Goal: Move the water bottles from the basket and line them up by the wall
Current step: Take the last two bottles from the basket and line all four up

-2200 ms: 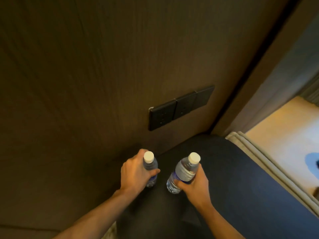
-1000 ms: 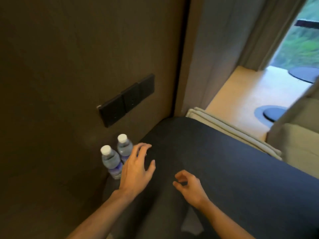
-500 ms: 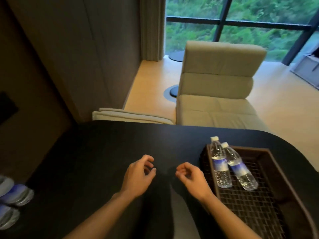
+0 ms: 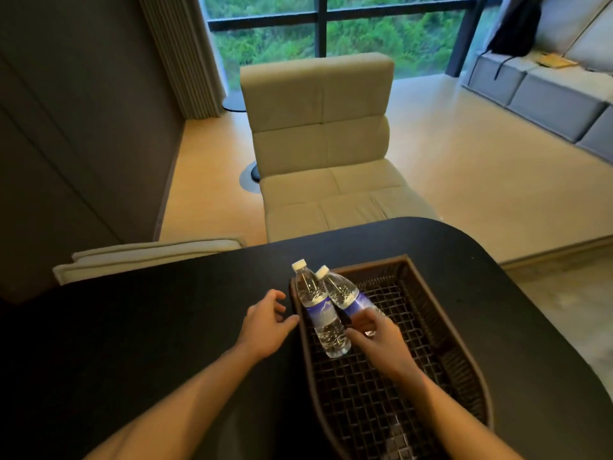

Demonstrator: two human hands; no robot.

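Note:
Two clear water bottles with white caps and blue labels lie side by side in the left part of a dark woven basket [image 4: 371, 263], caps pointing away from me. My right hand [image 4: 378, 336] reaches into the basket, its fingers curled around the lower end of the right bottle [image 4: 345, 292], which rests on the basket floor. The left bottle [image 4: 318, 310] lies free against the basket's left wall. My left hand [image 4: 267, 323] hovers over the black table [image 4: 149, 327] just left of the basket's rim, fingers apart, holding nothing.
A beige chair [image 4: 325, 154] stands beyond the table's far edge. The dark wall [image 4: 66, 127] runs along the left. A folded beige cushion [image 4: 149, 257] lies at the table's far left edge. The table's rounded end is to the right of the basket.
Both hands set two bottles down by the wall and let go. My view swung right to the basket. Both hands moved to it, and the right hand now curls around a bottle.

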